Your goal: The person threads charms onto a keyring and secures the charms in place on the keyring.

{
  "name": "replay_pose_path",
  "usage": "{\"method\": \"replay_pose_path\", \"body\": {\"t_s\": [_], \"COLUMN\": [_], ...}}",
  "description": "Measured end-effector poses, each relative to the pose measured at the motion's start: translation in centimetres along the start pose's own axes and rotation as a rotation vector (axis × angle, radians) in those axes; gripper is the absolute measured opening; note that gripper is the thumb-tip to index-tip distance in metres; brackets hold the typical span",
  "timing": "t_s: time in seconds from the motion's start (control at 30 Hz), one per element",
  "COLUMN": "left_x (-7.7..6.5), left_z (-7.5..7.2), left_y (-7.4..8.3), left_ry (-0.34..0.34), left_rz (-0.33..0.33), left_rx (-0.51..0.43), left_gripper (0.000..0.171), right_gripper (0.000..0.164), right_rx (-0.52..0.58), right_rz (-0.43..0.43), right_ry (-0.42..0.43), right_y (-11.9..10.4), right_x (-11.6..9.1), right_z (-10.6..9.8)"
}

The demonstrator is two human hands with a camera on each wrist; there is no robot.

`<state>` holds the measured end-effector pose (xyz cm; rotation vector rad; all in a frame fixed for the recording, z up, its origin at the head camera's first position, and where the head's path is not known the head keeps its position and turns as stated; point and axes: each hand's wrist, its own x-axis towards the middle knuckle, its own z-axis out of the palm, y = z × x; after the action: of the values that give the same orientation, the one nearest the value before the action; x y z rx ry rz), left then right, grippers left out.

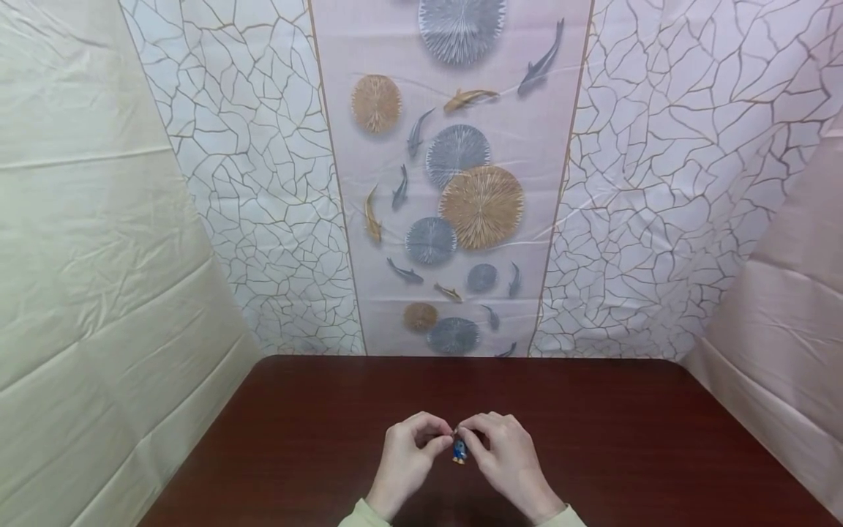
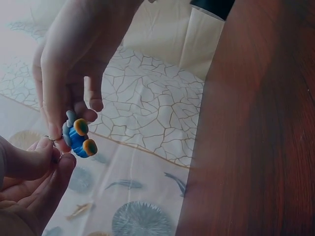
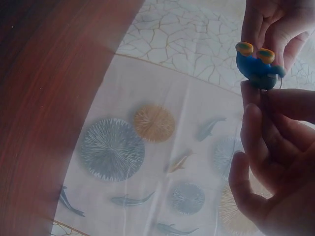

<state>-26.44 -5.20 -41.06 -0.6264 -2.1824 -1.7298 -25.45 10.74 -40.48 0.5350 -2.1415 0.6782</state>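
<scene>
A small blue figurine charm (image 1: 459, 451) with orange feet hangs between my two hands, above the dark table. My left hand (image 1: 407, 455) pinches thin metal at the top of the charm between thumb and index finger. From the other side, my right hand (image 1: 503, 455) pinches close to the same spot, its fingertips almost meeting the left ones. In the left wrist view the blue figurine (image 2: 78, 140) shows two orange feet and a grey part at its side. The right wrist view shows the figurine (image 3: 256, 66) feet up, just past the right fingertips. The small metal piece is mostly covered by fingers.
A dark red-brown wooden table (image 1: 316, 410) lies under the hands. Behind it hangs a patterned cloth (image 1: 454, 293) with fish and round motifs. Plain beige cloth (image 1: 85, 293) drapes down the left side, and a similar cloth (image 1: 777, 351) hangs on the right.
</scene>
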Motion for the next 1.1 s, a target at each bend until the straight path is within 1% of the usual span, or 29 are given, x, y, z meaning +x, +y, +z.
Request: {"method": "replay_pose_path", "body": {"t_s": [0.17,0.4,0.5,0.6,0.77,0.87,1.1], "left_x": [-0.07,-0.15,-0.20,-0.23,-0.28,-0.30,-0.28], "left_z": [0.16,0.37,0.37,0.35,0.28,0.21,0.26], "left_y": [0.02,0.14,0.24,0.24,0.06,-0.09,-0.37], "left_ry": [0.016,0.052,0.061,0.061,0.035,0.022,0.041], "left_rz": [0.008,0.031,0.042,0.057,0.094,0.124,0.195], "left_rx": [0.016,0.028,0.030,0.043,0.109,0.157,0.219], "left_gripper": [0.007,0.008,0.008,0.008,0.009,0.008,0.010], "right_gripper": [0.016,0.013,0.011,0.014,0.021,0.023,0.020], "right_rx": [-0.034,-0.027,-0.026,-0.025,-0.030,-0.035,-0.052], "right_rz": [-0.031,-0.044,-0.071,-0.106,-0.140,-0.167,-0.247], "right_ry": [0.005,0.003,0.010,0.024,0.043,0.048,0.055], "right_y": [-0.15,-0.12,-0.01,0.12,0.35,0.49,0.67], "right_x": [-0.02,-0.04,-0.04,-0.01,0.07,0.11,0.23], "right_z": [-0.04,-0.03,0.01,0.08,0.09,0.07,0.06]}}
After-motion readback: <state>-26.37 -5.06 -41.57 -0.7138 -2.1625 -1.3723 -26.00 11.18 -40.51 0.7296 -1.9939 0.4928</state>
